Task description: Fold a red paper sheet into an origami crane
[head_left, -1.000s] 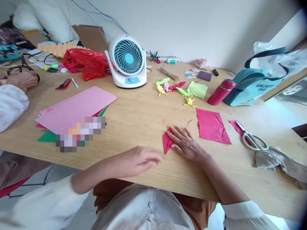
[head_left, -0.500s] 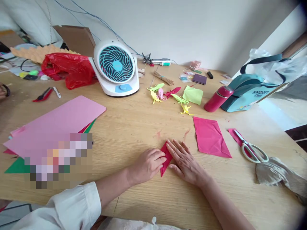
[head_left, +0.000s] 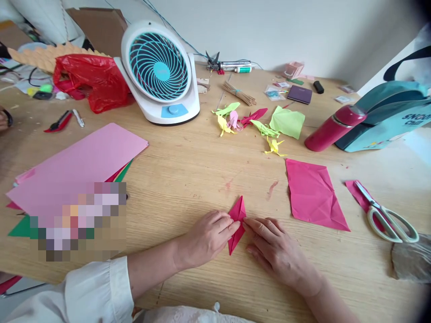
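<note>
A folded magenta paper diamond [head_left: 239,208] lies on the wooden table in front of me, its long points toward and away from me. My left hand [head_left: 210,237] has its bent fingers pressed onto the diamond's left side and middle, hiding part of it. At the right corner, the fingertips of my right hand [head_left: 278,253] touch the paper's edge. The right thumb is apart from the fingers, resting near the table. A creased magenta sheet [head_left: 314,193] lies to the right of my right hand.
White-handled scissors [head_left: 387,220] lie on a magenta strip at right. Several folded paper figures [head_left: 247,121], a red bottle [head_left: 335,128] and a blue bag [head_left: 387,116] stand farther back. A fan [head_left: 161,72] and stacked pink sheets [head_left: 81,161] are at left, with part of another person's hand [head_left: 4,120].
My right hand has drawn back from lying flat over the paper to its right edge, its fingers now more bent. More of the diamond shows. The view has shifted left.
</note>
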{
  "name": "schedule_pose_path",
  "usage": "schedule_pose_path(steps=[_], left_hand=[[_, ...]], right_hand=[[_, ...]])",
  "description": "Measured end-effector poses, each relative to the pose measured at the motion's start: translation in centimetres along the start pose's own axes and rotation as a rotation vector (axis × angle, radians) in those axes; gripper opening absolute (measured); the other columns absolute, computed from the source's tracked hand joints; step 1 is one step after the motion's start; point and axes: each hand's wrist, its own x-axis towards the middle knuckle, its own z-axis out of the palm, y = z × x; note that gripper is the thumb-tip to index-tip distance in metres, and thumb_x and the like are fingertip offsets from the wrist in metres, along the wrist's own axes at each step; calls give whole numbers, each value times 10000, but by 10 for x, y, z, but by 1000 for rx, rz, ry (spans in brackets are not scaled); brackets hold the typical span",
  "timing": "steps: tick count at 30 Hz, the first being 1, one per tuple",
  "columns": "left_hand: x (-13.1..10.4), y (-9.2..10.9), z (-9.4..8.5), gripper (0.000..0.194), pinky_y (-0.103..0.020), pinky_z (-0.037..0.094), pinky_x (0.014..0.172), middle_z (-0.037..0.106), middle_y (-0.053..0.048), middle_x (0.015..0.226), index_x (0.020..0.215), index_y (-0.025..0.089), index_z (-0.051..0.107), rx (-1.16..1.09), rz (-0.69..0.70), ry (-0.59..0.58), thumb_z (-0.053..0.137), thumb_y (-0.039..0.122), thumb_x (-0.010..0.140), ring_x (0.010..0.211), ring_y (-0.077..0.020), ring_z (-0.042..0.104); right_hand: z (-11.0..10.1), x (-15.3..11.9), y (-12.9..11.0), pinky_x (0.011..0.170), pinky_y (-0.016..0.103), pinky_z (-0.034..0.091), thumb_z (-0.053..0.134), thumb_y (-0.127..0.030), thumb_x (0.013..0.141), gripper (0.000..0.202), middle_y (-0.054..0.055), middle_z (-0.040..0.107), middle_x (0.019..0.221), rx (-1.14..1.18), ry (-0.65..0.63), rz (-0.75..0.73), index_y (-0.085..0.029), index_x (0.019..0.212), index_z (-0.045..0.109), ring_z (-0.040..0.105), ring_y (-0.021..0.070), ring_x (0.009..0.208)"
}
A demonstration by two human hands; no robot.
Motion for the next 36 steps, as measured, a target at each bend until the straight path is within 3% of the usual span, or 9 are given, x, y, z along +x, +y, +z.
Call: schedule_pose_path(steps=[12,16,21,36], left_hand=[[-3,2,0,316,-389,517,1041,651,-134,1265,1263,74,607,90,32,-23,465,180,1001,1154,-236,583],[-3,5,1,314,-369,523,1021,667,-134,1237,1265,81,606,135,26,-40,449,182,1013,1123,-217,600],[-3,6,1,371,-375,496,1035,605,-140,1373,1327,77,569,189,64,-124,374,182,1028,1211,-218,575],[-5,7,3,367,-416,476,1040,603,-146,1388,1306,73,594,217,63,-84,417,176,1001,1219,-261,553]], right_hand=[[3,-2,2,1062,506,462,516,-221,1004,496,147,554,1455,-17,6,14,-136,1489,455,535,297,1277],[5,0,3,1008,502,493,506,-246,1011,527,144,554,1455,-11,14,22,-143,1519,411,554,300,1239],[6,2,2,979,476,493,493,-270,1022,539,128,551,1452,13,2,59,-156,1536,381,540,291,1220],[11,15,10,891,473,488,447,-243,1023,517,121,519,1495,-77,4,92,-185,1534,399,542,294,1127]])
